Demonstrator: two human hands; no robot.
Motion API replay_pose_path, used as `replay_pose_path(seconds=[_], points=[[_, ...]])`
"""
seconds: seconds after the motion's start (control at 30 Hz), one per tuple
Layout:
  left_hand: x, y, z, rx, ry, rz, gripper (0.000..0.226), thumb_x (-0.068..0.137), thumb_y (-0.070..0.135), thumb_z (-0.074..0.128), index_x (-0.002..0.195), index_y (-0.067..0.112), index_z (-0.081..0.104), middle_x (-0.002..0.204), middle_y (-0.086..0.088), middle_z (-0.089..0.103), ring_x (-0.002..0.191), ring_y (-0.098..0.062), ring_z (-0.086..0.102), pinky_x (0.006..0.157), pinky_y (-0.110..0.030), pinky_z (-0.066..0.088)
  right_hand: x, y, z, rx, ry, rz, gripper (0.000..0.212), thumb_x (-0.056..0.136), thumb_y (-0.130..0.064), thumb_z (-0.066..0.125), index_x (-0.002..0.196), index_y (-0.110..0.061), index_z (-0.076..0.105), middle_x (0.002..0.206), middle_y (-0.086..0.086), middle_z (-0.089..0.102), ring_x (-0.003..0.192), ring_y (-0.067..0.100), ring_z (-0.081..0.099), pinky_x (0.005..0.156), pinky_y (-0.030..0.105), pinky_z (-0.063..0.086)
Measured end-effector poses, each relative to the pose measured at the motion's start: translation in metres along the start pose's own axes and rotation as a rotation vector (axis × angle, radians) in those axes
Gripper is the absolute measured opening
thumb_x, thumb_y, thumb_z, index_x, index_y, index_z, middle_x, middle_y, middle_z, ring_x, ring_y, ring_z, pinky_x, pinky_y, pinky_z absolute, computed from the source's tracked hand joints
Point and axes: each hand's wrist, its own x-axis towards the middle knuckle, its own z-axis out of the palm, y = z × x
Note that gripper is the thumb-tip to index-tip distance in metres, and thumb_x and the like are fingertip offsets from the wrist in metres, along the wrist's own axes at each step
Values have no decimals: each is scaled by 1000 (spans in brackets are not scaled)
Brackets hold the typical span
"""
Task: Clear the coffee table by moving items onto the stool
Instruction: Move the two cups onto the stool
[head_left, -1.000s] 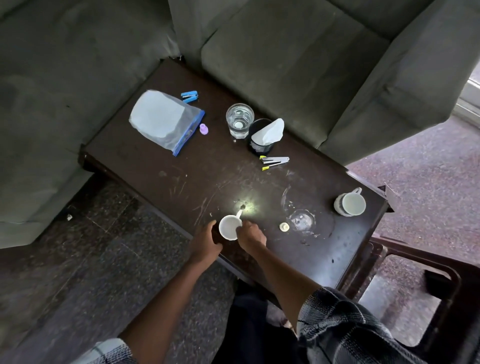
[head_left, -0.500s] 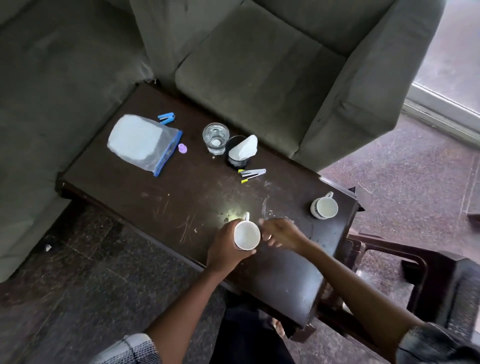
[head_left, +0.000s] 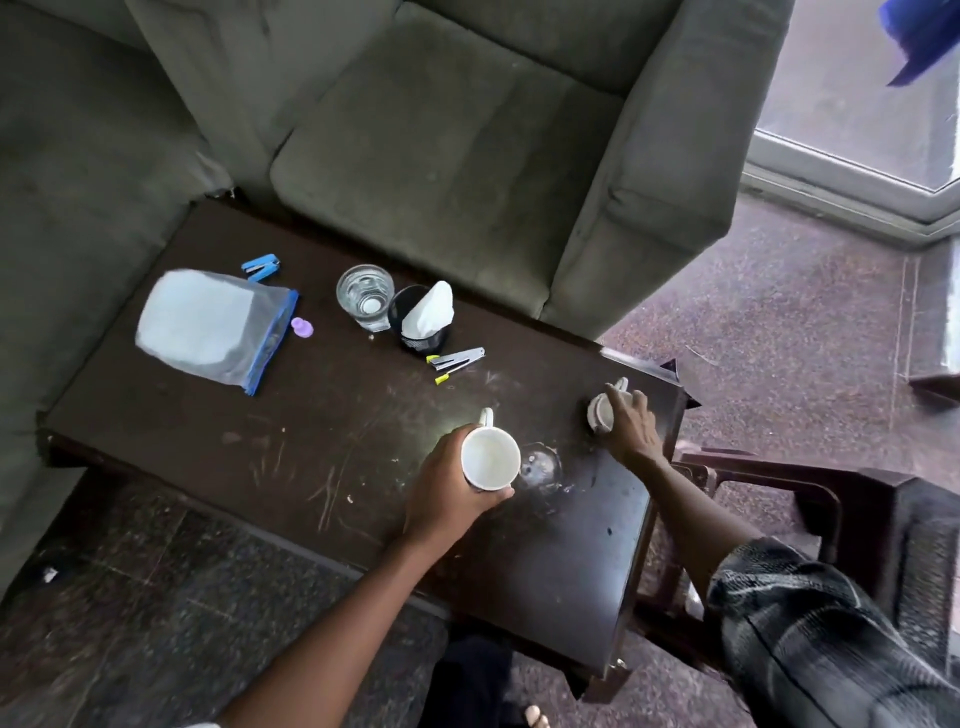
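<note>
Grey sofa, dark floor (stone, perhaps)

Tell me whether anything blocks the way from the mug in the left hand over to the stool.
The right arm crosses between the mug in the left hand and the stool beyond the table's right end; a small glass lid lies flat beside the mug.
</note>
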Motion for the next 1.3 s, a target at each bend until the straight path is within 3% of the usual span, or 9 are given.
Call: replay_pose_path(seconds=[0.1,0.2,0.3,0.43,0.57,0.7,0.9,1.17,1.3], points=[[4,4,1,-17,-13,43,73,49,42,84,109,44,42,110,9,58,103,-19,56,85,-46,50,-8,-2,-1,36,71,-13,61,83,-12,62,137,-24,37,136,18,33,115,43,42,91,46,43],[2,23,2,-60,-17,77,71,50,37,78,108,44,39,107,25,49,105,-20,52,88,-46,48,-28,-3,-11,107,75,-22,64,81,-19,65,138,-26,38,131,16,38,115,40,45,90,43,44],[-4,52,9,-73,-50,99,70,48,47,72,108,39,38,106,34,42,105,-19,51,88,-42,48,-61,6,-28,87,108,-76,62,82,-28,64,139,-29,38,129,12,41,116,35,42,87,42,44],[-14,88,30,-25,-137,117,74,51,37,76,112,36,35,106,14,46,108,-25,51,89,-47,47,-105,36,-54,66,138,-134,63,82,-30,64,140,-32,39,131,9,44,120,31,40,91,41,42],[-28,125,53,35,-213,173,74,59,24,82,118,31,37,114,5,52,106,-25,53,86,-44,49,-147,74,-78,108,160,-123,73,81,-30,66,143,-40,28,131,7,43,123,29,38,94,43,43],[-43,161,79,90,-253,243,72,56,32,79,111,39,34,119,4,52,104,-25,54,85,-45,49,-183,108,-104,215,257,-64,87,78,-27,69,148,-26,17,136,10,44,125,30,37,97,44,40],[-65,206,136,217,-202,381,73,53,29,86,116,24,50,117,-1,51,108,-23,49,86,-37,46,-218,170,-143,324,362,-31,82,74,-31,72,142,-19,27,139,8,45,124,31,40,98,43,40],[-115,268,245,282,-115,371,66,52,29,87,110,17,56,109,-7,57,102,-26,52,75,-29,36,-237,289,-180,491,448,-50,82,69,-27,78,138,-15,35,130,10,53,120,30,48,93,37,41],[-130,299,310,241,-152,346,65,52,30,86,106,14,53,105,-9,55,99,-30,53,79,-41,46,-234,364,-195,454,448,-29,75,69,-26,77,133,-12,42,128,11,55,116,33,49,93,38,39]])
